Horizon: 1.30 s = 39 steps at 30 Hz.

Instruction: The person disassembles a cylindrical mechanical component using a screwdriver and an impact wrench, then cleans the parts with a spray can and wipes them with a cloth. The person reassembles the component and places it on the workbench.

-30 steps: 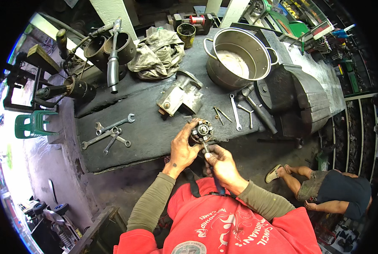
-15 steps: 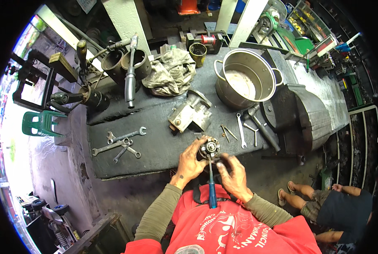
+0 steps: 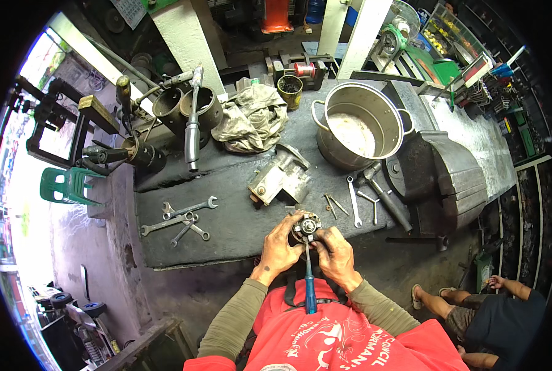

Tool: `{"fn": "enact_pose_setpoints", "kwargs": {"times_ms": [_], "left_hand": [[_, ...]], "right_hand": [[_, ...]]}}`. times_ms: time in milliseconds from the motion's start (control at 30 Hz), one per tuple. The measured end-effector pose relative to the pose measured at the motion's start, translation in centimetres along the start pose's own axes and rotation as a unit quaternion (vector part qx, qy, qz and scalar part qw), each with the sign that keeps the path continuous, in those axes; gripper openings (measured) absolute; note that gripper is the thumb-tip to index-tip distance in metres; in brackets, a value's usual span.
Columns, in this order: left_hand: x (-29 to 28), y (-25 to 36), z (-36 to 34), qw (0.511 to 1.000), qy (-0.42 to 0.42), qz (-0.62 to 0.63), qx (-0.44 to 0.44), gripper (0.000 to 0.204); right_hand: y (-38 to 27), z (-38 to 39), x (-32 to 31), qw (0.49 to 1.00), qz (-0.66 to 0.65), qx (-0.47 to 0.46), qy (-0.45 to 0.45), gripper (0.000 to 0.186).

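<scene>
Round metal part (image 3: 307,226) sits between the 2 hands, above the near edge of the dark workbench (image 3: 233,232); whether it touches the bench, I cannot tell. That edge runs on to the left past the left hand, and a wide strip of bare benchtop lies between the casting and the wrenches. At the right, the curved dark housing (image 3: 455,170) and the 2-handled pot (image 3: 336,149) take up the room. The silvery casting (image 3: 277,180) lies just beyond the part. The left hand (image 3: 280,250) has its fingers curled and clamped on the part's left side. The right hand (image 3: 338,256) has thumb and forefinger close together at its lower right; whether they grip it, I cannot tell. Wrenches (image 3: 165,224) lie crossed at left. The blue-handled screwdriver (image 3: 310,297) points its shaft at the part's near side. The part's face is round and greasy, with a bright raised hub ringed by small silvery lugs. To its right lie 2 slim bolts (image 3: 339,204).
</scene>
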<state>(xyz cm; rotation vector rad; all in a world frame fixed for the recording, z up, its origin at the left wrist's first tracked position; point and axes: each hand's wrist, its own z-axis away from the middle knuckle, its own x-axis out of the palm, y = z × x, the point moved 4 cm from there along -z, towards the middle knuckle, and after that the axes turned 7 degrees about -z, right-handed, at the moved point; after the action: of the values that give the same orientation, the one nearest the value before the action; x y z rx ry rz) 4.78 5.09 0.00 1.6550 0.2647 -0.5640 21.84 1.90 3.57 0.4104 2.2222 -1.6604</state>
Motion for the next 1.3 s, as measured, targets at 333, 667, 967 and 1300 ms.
{"fn": "enact_pose_setpoints", "kwargs": {"times_ms": [333,667,967,1300], "left_hand": [[0.3,-0.3,0.2,1.0,0.006,0.01,-0.016,0.074],[0.0,0.2,0.0,1.0,0.002,-0.017,-0.004,0.07],[0.1,0.3,-0.1,1.0,-0.002,-0.015,0.005,0.069],[-0.1,0.3,0.4,1.0,0.009,0.014,-0.013,0.066]], "right_hand": [[-0.1,0.2,-0.1,0.998,0.054,0.01,-0.026,0.025],[0.7,-0.8,-0.8,0.997,0.014,-0.044,-0.067,0.025],[1.2,-1.4,-1.4,0.99,-0.024,-0.038,-0.137,0.026],[0.7,0.2,-1.8,0.99,-0.096,0.016,-0.106,0.03]]}}
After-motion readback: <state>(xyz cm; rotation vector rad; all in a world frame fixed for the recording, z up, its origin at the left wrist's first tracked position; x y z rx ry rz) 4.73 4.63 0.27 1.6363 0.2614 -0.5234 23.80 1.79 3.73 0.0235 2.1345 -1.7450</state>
